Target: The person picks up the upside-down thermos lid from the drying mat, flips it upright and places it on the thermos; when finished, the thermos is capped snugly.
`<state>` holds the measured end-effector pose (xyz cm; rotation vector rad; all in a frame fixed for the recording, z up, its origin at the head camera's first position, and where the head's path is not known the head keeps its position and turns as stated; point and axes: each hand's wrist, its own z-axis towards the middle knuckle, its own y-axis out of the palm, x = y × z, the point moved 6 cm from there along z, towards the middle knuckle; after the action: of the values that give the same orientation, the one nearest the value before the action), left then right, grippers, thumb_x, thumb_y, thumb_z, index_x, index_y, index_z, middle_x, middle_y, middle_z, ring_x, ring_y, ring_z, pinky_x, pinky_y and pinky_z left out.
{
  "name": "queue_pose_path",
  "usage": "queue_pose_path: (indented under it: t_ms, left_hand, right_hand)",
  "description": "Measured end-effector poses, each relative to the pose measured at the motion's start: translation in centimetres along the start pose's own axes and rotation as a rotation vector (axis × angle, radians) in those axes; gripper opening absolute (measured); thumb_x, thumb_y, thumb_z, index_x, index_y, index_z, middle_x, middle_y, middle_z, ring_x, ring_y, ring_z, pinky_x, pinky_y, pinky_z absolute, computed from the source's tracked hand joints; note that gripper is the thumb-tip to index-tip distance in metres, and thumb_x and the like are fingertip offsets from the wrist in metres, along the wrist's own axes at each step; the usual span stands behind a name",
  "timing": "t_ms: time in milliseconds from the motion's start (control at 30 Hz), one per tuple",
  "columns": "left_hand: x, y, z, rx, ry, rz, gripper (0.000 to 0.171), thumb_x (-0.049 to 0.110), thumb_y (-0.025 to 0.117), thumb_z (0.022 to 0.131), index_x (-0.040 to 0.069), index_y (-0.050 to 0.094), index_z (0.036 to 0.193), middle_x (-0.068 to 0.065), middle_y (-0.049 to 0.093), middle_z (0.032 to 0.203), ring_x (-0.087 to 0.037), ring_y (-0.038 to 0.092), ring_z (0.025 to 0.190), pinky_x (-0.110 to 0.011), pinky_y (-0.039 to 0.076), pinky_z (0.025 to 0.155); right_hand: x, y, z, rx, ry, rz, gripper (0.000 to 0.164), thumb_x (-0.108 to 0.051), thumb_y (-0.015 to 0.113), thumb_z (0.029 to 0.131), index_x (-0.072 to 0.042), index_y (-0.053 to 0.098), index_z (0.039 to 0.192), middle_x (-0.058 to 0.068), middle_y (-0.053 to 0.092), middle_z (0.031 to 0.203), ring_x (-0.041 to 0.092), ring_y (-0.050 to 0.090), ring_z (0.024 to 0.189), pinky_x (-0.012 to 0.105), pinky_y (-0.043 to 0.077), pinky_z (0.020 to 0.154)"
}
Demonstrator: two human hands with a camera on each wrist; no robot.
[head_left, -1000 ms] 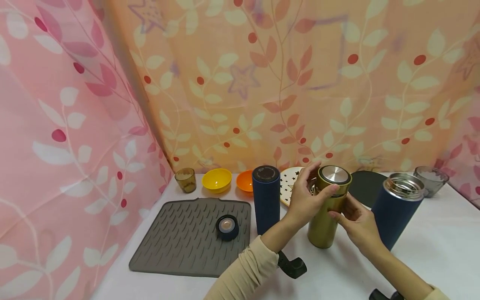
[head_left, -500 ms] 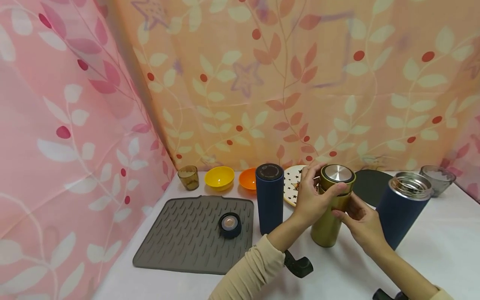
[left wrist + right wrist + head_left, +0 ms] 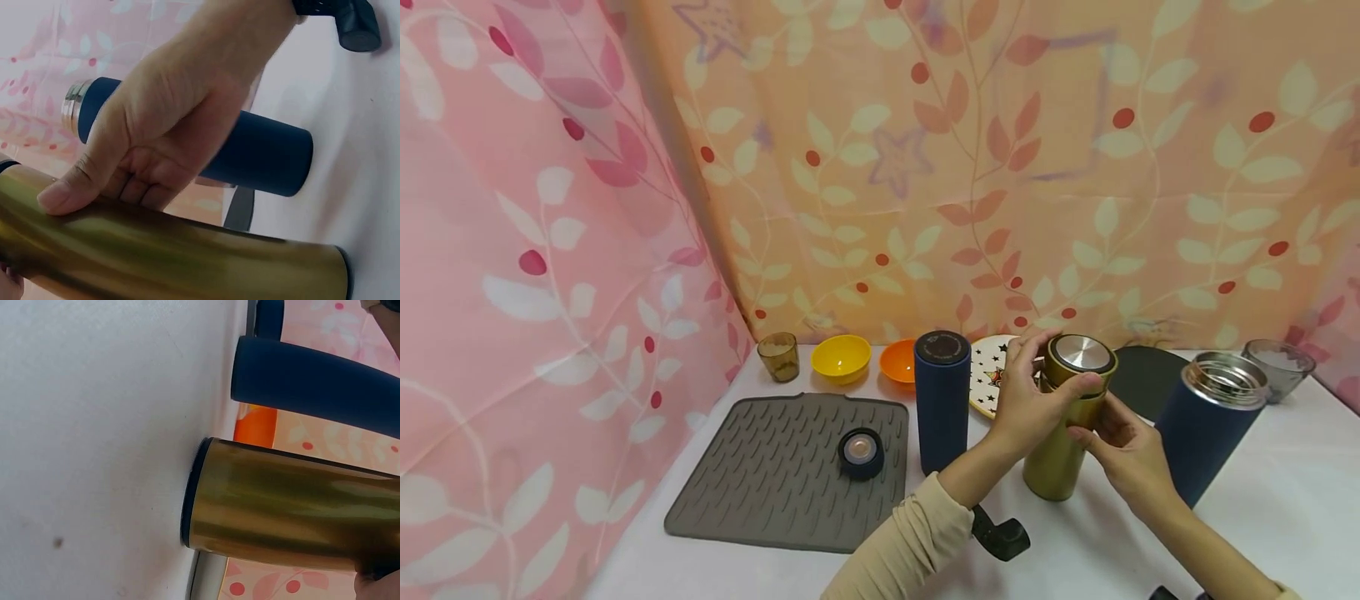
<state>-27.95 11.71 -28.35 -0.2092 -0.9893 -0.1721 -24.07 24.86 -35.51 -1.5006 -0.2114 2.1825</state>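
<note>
A gold thermos flask [image 3: 1054, 467] stands upright on the white table, its steel-topped lid [image 3: 1082, 354] in place. My left hand [image 3: 1026, 408] grips around the lid, thumb across its front. Lower down, my right hand [image 3: 1131, 458] holds the upper body of the flask; its thumb lies along the gold surface in the left wrist view. Left of the hands is an upright navy bottle [image 3: 942, 408] with a dark disc on top. To the right is a second navy bottle [image 3: 1210, 433], uncapped, its steel mouth showing.
A grey ridged mat [image 3: 775, 475] at the left bears a round dark cap [image 3: 861, 454]. Along the back stand an amber glass [image 3: 778, 358], a yellow bowl [image 3: 841, 360], an orange bowl [image 3: 897, 362], a star-patterned plate [image 3: 985, 375], a dark round mat [image 3: 1146, 379] and a clear glass [image 3: 1281, 367].
The head view has shifted slightly, so everything sits a little further right in it. Both hands keep their hold on the gold flask, which has stayed standing.
</note>
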Motion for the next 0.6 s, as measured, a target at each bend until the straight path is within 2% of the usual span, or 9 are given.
queue_pose_path:
  t_ms: [67, 133, 200, 267, 367, 467, 533, 600]
  left_hand:
    - [-0.03, -0.01, -0.06, -0.032, 0.017, -0.012, 0.054, 0.017, 0.067, 0.084, 0.011, 0.044, 0.133, 0.0, 0.046, 0.121, 0.0, 0.05, 0.106, -0.016, 0.043, 0.092]
    - [-0.1, -0.03, -0.15, -0.059, 0.022, -0.063, 0.05, 0.016, 0.06, 0.089, 0.009, 0.04, 0.135, -0.006, 0.048, 0.124, -0.003, 0.051, 0.11, -0.017, 0.041, 0.095]
    - [-0.06, -0.02, -0.17, -0.071, 0.033, -0.122, 0.046, 0.014, 0.055, 0.091, 0.007, 0.039, 0.134, -0.009, 0.051, 0.127, -0.005, 0.051, 0.115, -0.017, 0.039, 0.099]
    - [-0.08, 0.01, -0.14, -0.054, 0.029, -0.146, 0.044, 0.013, 0.058, 0.09, 0.008, 0.042, 0.13, -0.008, 0.054, 0.123, -0.004, 0.052, 0.113, -0.017, 0.041, 0.097]
    - [-0.02, 0.08, -0.05, 0.005, 0.02, -0.092, 0.049, 0.016, 0.07, 0.081, 0.012, 0.048, 0.124, 0.001, 0.051, 0.119, -0.001, 0.052, 0.105, -0.016, 0.045, 0.089]
    - [0.02, 0.05, -0.07, 0.047, 0.004, -0.026, 0.056, 0.018, 0.078, 0.074, 0.015, 0.051, 0.123, 0.006, 0.044, 0.113, 0.001, 0.049, 0.097, -0.016, 0.047, 0.082]
    - [0.1, 0.01, -0.21, 0.04, 0.01, -0.014, 0.055, 0.019, 0.075, 0.077, 0.014, 0.049, 0.126, 0.003, 0.043, 0.113, 0.0, 0.05, 0.098, -0.016, 0.047, 0.084]
    - [0.15, 0.0, -0.35, 0.006, 0.025, -0.05, 0.05, 0.017, 0.066, 0.085, 0.01, 0.045, 0.131, -0.002, 0.047, 0.119, -0.004, 0.052, 0.107, -0.016, 0.044, 0.09]
  right_hand:
    - [-0.03, 0.09, -0.04, 0.002, -0.009, 0.013, 0.068, -0.017, 0.065, 0.085, -0.006, 0.032, 0.143, -0.001, 0.05, 0.13, -0.022, 0.043, 0.101, 0.0, 0.039, 0.081]
    - [-0.09, 0.12, -0.07, 0.002, -0.021, 0.018, 0.068, -0.015, 0.065, 0.085, -0.005, 0.031, 0.143, -0.002, 0.05, 0.13, -0.022, 0.043, 0.102, 0.0, 0.039, 0.081]
    - [-0.16, 0.1, -0.09, 0.001, -0.029, 0.018, 0.069, -0.014, 0.065, 0.085, -0.005, 0.03, 0.143, 0.002, 0.05, 0.133, -0.021, 0.044, 0.103, 0.0, 0.039, 0.082]
    - [-0.19, 0.07, -0.07, -0.001, -0.03, 0.01, 0.069, -0.015, 0.065, 0.085, -0.006, 0.03, 0.143, 0.01, 0.049, 0.135, -0.021, 0.043, 0.103, 0.0, 0.039, 0.082]
    - [-0.19, 0.04, -0.04, -0.007, -0.021, 0.003, 0.069, -0.016, 0.064, 0.086, -0.006, 0.028, 0.144, 0.021, 0.045, 0.137, -0.022, 0.042, 0.103, 0.0, 0.039, 0.082]
    - [-0.13, 0.09, 0.07, -0.009, -0.009, 0.005, 0.069, -0.017, 0.063, 0.086, -0.005, 0.028, 0.144, 0.026, 0.042, 0.136, -0.022, 0.041, 0.102, 0.0, 0.039, 0.081]
    - [-0.1, 0.16, 0.09, -0.012, -0.005, 0.013, 0.069, -0.017, 0.064, 0.086, -0.005, 0.028, 0.144, 0.028, 0.041, 0.136, -0.022, 0.041, 0.102, 0.0, 0.038, 0.081]
    - [-0.06, 0.19, 0.13, -0.009, -0.007, 0.019, 0.07, -0.015, 0.064, 0.085, -0.004, 0.028, 0.144, 0.029, 0.041, 0.136, -0.022, 0.041, 0.103, -0.001, 0.038, 0.082]
